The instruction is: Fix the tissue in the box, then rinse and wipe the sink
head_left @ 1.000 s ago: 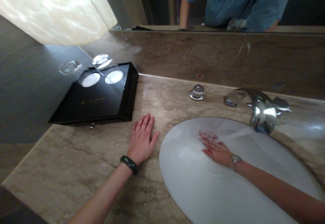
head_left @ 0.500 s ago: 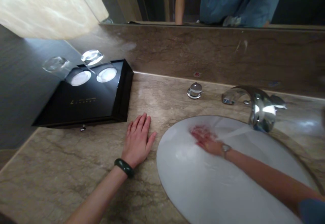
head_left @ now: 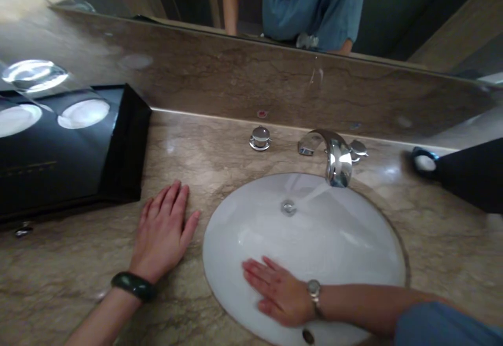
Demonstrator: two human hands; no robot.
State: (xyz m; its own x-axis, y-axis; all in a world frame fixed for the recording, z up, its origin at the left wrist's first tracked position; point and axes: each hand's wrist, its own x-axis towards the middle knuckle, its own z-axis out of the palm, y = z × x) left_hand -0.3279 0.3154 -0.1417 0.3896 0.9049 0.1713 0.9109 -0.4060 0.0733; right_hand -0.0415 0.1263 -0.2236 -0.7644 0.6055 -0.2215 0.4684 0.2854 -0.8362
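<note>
My left hand (head_left: 162, 232) lies flat on the brown marble counter, left of the basin, with its fingers stretched out and a dark green bangle (head_left: 134, 286) on the wrist. Inside the white oval basin (head_left: 223, 241), my right hand (head_left: 278, 289) is over the near left part of the bowl, fingers extended and nothing visible in them. Whether its palm touches the surface, I cannot tell. A wristwatch (head_left: 314, 289) sits on that wrist. Behind the hand is the metal drain (head_left: 288, 208); the chrome faucet (head_left: 334, 160) curves at the back rim.
Left of my left hand stands a black box (head_left: 121, 163) bearing upturned glasses (head_left: 35, 76) on white discs. A chrome knob (head_left: 260, 137) is left of the faucet, another handle (head_left: 358, 149) right of it. A black object (head_left: 475, 173) stands far right. The mirror (head_left: 393, 16) spans the back.
My right hand has moved from the far side of the basin, by the drain, to the near side. The view has shifted right; my left hand stays flat on the counter.
</note>
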